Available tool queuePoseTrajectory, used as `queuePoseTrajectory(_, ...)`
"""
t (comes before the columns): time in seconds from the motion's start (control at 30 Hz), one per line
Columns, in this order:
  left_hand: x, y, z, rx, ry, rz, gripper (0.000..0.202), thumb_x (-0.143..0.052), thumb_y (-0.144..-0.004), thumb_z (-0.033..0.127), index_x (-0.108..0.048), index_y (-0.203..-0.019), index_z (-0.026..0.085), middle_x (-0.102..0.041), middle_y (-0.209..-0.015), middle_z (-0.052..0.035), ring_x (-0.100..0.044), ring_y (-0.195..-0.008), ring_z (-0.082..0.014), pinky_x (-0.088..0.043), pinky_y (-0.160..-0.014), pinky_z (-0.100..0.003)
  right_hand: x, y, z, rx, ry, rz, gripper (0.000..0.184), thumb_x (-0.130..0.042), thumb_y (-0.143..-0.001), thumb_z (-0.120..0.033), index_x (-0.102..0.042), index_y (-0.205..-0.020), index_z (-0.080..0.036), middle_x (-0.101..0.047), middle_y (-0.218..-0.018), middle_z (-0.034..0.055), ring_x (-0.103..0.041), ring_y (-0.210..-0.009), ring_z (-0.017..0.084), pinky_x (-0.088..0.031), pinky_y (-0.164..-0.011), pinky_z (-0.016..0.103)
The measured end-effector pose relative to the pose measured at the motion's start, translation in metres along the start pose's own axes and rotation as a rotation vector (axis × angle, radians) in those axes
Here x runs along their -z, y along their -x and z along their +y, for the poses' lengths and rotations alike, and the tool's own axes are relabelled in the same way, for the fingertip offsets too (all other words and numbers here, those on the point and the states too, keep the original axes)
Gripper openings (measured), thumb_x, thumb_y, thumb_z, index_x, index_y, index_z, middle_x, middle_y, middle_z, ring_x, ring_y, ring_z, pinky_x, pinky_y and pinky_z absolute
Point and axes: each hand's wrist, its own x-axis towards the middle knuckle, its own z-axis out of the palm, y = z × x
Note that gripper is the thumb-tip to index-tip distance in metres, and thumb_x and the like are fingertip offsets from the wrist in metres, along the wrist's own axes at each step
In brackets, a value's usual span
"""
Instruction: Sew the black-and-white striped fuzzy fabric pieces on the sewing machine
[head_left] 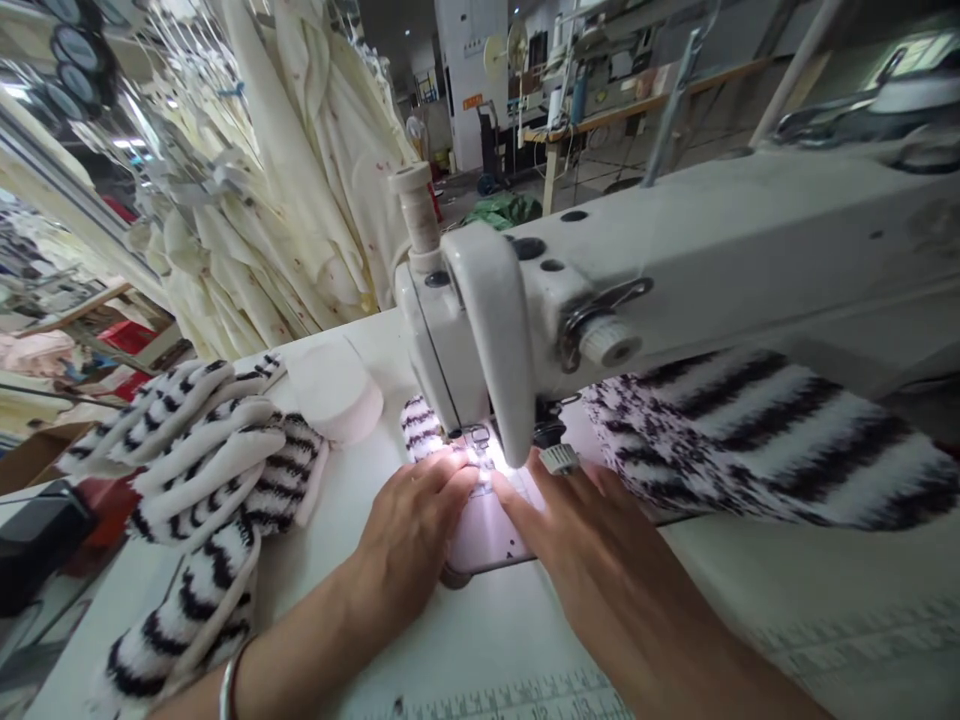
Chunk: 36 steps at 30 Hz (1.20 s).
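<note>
Both hands are at the needle area of a white sewing machine [480, 330]. My left hand [416, 520] is closed, with thumb and fingertips together at the edge of a black-and-white striped fuzzy fabric piece [420, 425], just left of the presser foot [478, 437]. My right hand [592, 545] lies with fingers outstretched right of the foot, thumb towards the needle, some fingertips partly hidden under the machine head. Beside it, a larger stretch of striped fuzzy fabric [780, 430] spreads under the machine arm. A lamp brightly lights the needle plate [487, 535].
At the left of the white table lies a heap of striped fuzzy pieces [217, 460], near a pale rounded piece [337, 390]. A printed ruler [525, 700] runs along the front. Cream garments [300, 170] hang behind, with another workbench [645, 110] further back.
</note>
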Motion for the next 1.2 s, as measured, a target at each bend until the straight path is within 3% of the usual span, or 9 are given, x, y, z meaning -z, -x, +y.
queuePoseTrajectory(0.2, 0.003, -0.006, -0.011, -0.033, -0.016, 0.037, 0.028, -0.041, -0.087, 0.005, -0.048, -0.112, 0.016, -0.061, -0.083, -0.0051, -0.06, -0.073, -0.0187, -0.054, -0.061, -0.031, -0.006, 0.026, -0.003, -0.018, -0.058, -0.031, 0.06, -0.033, -0.077, 0.003, -0.053, -0.129, -0.019, -0.049, -0.13, 0.0167, -0.047, -0.119, 0.03, -0.046, -0.088, 0.047)
queuePoseTrajectory(0.47, 0.011, -0.007, 0.008, 0.12, -0.125, -0.096, 0.019, -0.047, -0.082, 0.0, -0.051, -0.09, 0.016, -0.055, -0.078, -0.005, -0.055, -0.072, -0.0222, -0.053, -0.058, -0.034, -0.006, 0.054, 0.011, 0.064, -0.05, 0.024, 0.073, -0.03, -0.073, 0.01, -0.047, -0.136, -0.024, -0.047, -0.134, 0.012, -0.052, -0.117, 0.024, -0.047, -0.091, 0.04)
queuePoseTrajectory(0.7, -0.002, -0.026, -0.003, 0.244, -0.171, -0.165, 0.022, -0.048, -0.075, -0.006, -0.057, -0.071, 0.013, -0.057, -0.079, -0.0108, -0.058, -0.077, -0.0272, -0.055, -0.064, -0.039, -0.005, 0.045, 0.004, 0.058, -0.051, 0.043, 0.057, -0.032, -0.079, 0.009, -0.054, -0.124, -0.018, -0.052, -0.126, 0.0133, -0.051, -0.115, 0.025, -0.045, -0.093, 0.043)
queuePoseTrajectory(0.83, 0.018, -0.006, 0.004, 0.284, -0.11, -0.159, 0.024, -0.047, -0.075, -0.006, -0.061, -0.076, 0.012, -0.06, -0.081, -0.0105, -0.059, -0.073, -0.0248, -0.056, -0.06, -0.038, 0.009, 0.041, -0.017, 0.018, -0.222, 0.064, 0.031, -0.04, -0.09, -0.007, -0.054, -0.116, -0.017, -0.057, -0.115, 0.0119, -0.054, -0.11, 0.024, -0.047, -0.091, 0.04)
queuePoseTrajectory(0.93, 0.04, 0.033, 0.035, 0.34, 0.084, -0.074, 0.019, -0.05, -0.084, 0.005, -0.065, -0.086, 0.017, -0.062, -0.084, -0.006, -0.062, -0.07, -0.0173, -0.056, -0.06, -0.028, 0.018, 0.038, -0.04, -0.03, -0.5, 0.021, 0.016, -0.043, -0.095, -0.023, -0.05, -0.109, -0.02, -0.062, -0.094, 0.0059, -0.061, -0.089, 0.017, -0.052, -0.074, 0.027)
queuePoseTrajectory(1.0, 0.047, 0.059, 0.06, 0.482, 0.483, 0.111, 0.019, -0.05, -0.089, 0.013, -0.064, -0.099, 0.021, -0.064, -0.088, -0.0047, -0.064, -0.073, -0.0145, -0.056, -0.06, -0.022, 0.023, 0.034, -0.057, -0.079, -0.629, 0.028, 0.009, -0.042, -0.095, -0.023, -0.049, -0.1, -0.021, -0.061, -0.082, 0.0023, -0.061, -0.075, 0.014, -0.051, -0.063, 0.023)
queuePoseTrajectory(1.07, 0.046, 0.078, 0.082, 0.687, 0.746, 0.306, 0.019, -0.05, -0.091, 0.021, -0.059, -0.108, 0.024, -0.064, -0.095, -0.0047, -0.065, -0.079, -0.0152, -0.057, -0.065, -0.023, 0.031, 0.028, -0.075, -0.06, -0.612, 0.117, 0.01, -0.041, -0.093, -0.016, -0.05, -0.092, -0.021, -0.059, -0.075, 0.0008, -0.06, -0.068, 0.013, -0.049, -0.061, 0.024)
queuePoseTrajectory(1.13, 0.039, 0.088, 0.095, 0.863, 0.842, 0.497, 0.022, -0.054, -0.091, 0.027, -0.052, -0.113, 0.025, -0.063, -0.101, -0.0055, -0.064, -0.086, -0.0171, -0.057, -0.072, -0.026, 0.042, 0.023, -0.088, 0.032, -0.509, 0.204, 0.016, -0.041, -0.091, -0.009, -0.052, -0.088, -0.02, -0.058, -0.073, 0.0014, -0.059, -0.068, 0.015, -0.048, -0.065, 0.028)
queuePoseTrajectory(1.2, 0.031, 0.089, 0.102, 0.952, 0.904, 0.636, 0.026, -0.055, -0.09, 0.034, -0.046, -0.113, 0.025, -0.062, -0.097, -0.0049, -0.063, -0.084, -0.0173, -0.056, -0.071, -0.027, 0.053, 0.021, -0.096, 0.096, -0.435, 0.233, 0.012, -0.044, -0.091, -0.012, -0.054, -0.091, -0.019, -0.059, -0.074, 0.0032, -0.06, -0.069, 0.018, -0.047, -0.067, 0.032)
